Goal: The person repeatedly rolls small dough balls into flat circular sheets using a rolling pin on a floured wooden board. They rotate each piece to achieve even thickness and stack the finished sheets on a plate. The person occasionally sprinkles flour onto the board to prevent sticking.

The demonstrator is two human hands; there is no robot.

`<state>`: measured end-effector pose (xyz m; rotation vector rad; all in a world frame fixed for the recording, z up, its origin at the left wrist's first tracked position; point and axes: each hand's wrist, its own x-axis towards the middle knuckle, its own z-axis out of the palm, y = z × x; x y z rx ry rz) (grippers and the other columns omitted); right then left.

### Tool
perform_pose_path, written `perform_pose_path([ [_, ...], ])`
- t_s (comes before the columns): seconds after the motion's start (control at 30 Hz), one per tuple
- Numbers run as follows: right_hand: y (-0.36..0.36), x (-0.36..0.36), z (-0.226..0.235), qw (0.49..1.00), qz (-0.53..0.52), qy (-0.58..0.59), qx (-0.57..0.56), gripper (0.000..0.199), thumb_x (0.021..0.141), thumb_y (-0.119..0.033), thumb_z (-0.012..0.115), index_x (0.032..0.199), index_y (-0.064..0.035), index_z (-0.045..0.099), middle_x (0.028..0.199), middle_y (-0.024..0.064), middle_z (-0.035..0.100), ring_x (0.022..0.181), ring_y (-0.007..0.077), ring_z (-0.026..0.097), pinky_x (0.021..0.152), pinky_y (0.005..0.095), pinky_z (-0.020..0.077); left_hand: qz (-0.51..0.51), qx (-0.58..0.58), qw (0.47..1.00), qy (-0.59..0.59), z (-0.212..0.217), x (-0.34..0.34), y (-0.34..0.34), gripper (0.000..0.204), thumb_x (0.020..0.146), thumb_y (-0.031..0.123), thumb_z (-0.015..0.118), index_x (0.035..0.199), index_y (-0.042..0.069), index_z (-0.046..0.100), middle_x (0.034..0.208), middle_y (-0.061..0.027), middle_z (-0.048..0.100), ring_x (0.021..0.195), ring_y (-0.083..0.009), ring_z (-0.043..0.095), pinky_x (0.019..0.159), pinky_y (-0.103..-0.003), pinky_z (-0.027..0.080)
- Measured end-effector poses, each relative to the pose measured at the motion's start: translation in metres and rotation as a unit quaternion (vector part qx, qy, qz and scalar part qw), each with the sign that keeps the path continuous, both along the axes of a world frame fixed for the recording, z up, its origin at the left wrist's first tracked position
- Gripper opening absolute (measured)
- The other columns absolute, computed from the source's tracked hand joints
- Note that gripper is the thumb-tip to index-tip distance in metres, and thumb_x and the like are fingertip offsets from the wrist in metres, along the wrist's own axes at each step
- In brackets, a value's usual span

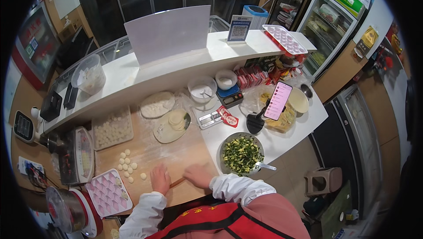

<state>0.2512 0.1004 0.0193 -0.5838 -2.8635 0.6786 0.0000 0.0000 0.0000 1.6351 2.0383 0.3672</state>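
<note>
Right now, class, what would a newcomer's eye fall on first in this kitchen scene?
Probably both hands, left hand and right hand, pressed on a wooden rolling pin at the near edge of the floured board. Just right of them sits a round bowl of chopped green and yellow filling, and small dough pieces are scattered to the left.

I see small food shop, dumpling prep counter. Floured wooden board [176, 151] with dough balls [127, 163], bowl of chopped green filling [241, 154], pink moulded trays [108, 192], digital scales [210, 117], raised white serving ledge [185, 65], glass-door display fridge [328, 29] behind.
</note>
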Motion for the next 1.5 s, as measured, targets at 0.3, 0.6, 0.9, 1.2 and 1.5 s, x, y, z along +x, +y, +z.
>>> perform_pose_path([
  [0.3, -0.003, 0.016, 0.002, 1.000, 0.017, -0.010, 0.016, 0.033, 0.090, -0.023, 0.064, 0.122, -0.0151, 0.063, 0.111, 0.0072, 0.062, 0.109, 0.0276, 0.060, 0.095, 0.0433, 0.0444, -0.029, 0.016, 0.985, 0.169, 0.039, 0.023, 0.051, 0.076, 0.090, 0.038, 0.070, 0.155, 0.012, 0.043, 0.165, -0.0126, 0.033, 0.156, -0.0349, 0.024, 0.124, -0.057, 0.020],
  [0.6, -0.001, 0.014, 0.021, 0.995, -0.019, 0.067, 0.065, 0.028, 0.089, -0.022, 0.068, 0.116, -0.0158, 0.066, 0.109, 0.0050, 0.064, 0.105, 0.0259, 0.061, 0.092, 0.0434, 0.0450, -0.050, 0.028, 0.985, 0.164, 0.033, 0.016, 0.059, 0.079, 0.092, 0.049, 0.065, 0.158, 0.013, 0.039, 0.167, -0.0111, 0.031, 0.158, -0.0312, 0.019, 0.126, -0.059, 0.015],
  [0.9, -0.008, 0.012, 0.022, 0.994, -0.039, 0.074, 0.066, 0.027, 0.088, -0.019, 0.069, 0.115, -0.0152, 0.067, 0.106, 0.0049, 0.063, 0.104, 0.0254, 0.061, 0.093, 0.0426, 0.0439, 0.083, 0.097, 0.984, -0.125, 0.022, -0.023, 0.017, 0.032, 0.087, 0.008, 0.070, 0.118, 0.003, 0.071, 0.128, -0.0179, 0.060, 0.120, -0.0370, 0.057, 0.102, -0.043, 0.048],
  [1.2, -0.005, 0.011, 0.010, 0.981, -0.164, 0.100, 0.020, 0.025, 0.088, -0.021, 0.074, 0.111, -0.0121, 0.067, 0.108, 0.0086, 0.063, 0.105, 0.0308, 0.059, 0.094, 0.0455, 0.0431, 0.073, 0.226, 0.966, -0.105, 0.023, 0.038, 0.084, 0.031, 0.081, 0.022, 0.079, 0.108, 0.006, 0.073, 0.108, -0.0138, 0.063, 0.107, -0.0360, 0.059, 0.093, -0.046, 0.048],
  [1.5, 0.059, -0.034, 0.020, 0.906, -0.416, 0.050, 0.050, 0.023, 0.093, -0.017, 0.064, 0.114, -0.0081, 0.064, 0.112, 0.0125, 0.063, 0.110, 0.0342, 0.057, 0.095, 0.0475, 0.0407, 0.011, 0.218, 0.972, -0.085, 0.028, 0.058, 0.069, 0.018, 0.083, 0.025, 0.079, 0.084, 0.009, 0.071, 0.087, -0.0092, 0.068, 0.090, -0.0328, 0.064, 0.085, -0.045, 0.046],
])
